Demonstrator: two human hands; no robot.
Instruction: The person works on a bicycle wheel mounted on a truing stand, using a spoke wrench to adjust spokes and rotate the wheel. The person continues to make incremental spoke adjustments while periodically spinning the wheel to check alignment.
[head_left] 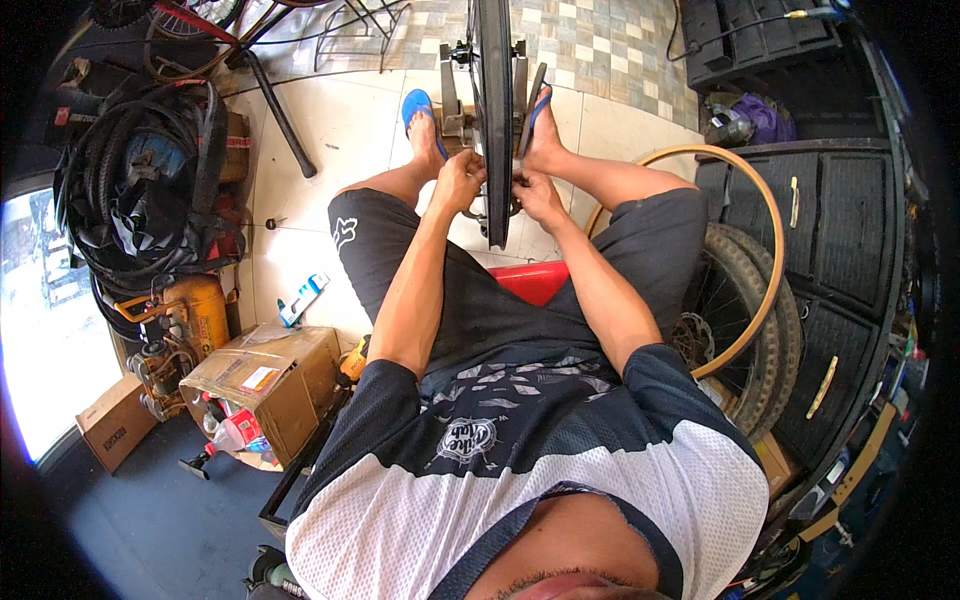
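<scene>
Between my knees a bicycle wheel (497,215) stands upright, edge-on to me, with a black tyre. A metal wheel stand (450,92) holds it, one upright arm on each side of the hub. My left hand (462,181) is at the left side of the wheel, low near the rim, with fingers curled and pinched together. On the opposite side my right hand (538,196) has its fingers bent in close to the wheel. What the fingertips of either hand grip is too small and partly hidden to make out.
Beneath me is a red seat (530,282). On the right stand a tan rim (775,240), knobby tyres (785,350) and black drawers (830,215). Leftward are hanging tyres (85,190), a yellow compressor tank (200,310), a cardboard box (290,365) and a blue-white packet (303,298).
</scene>
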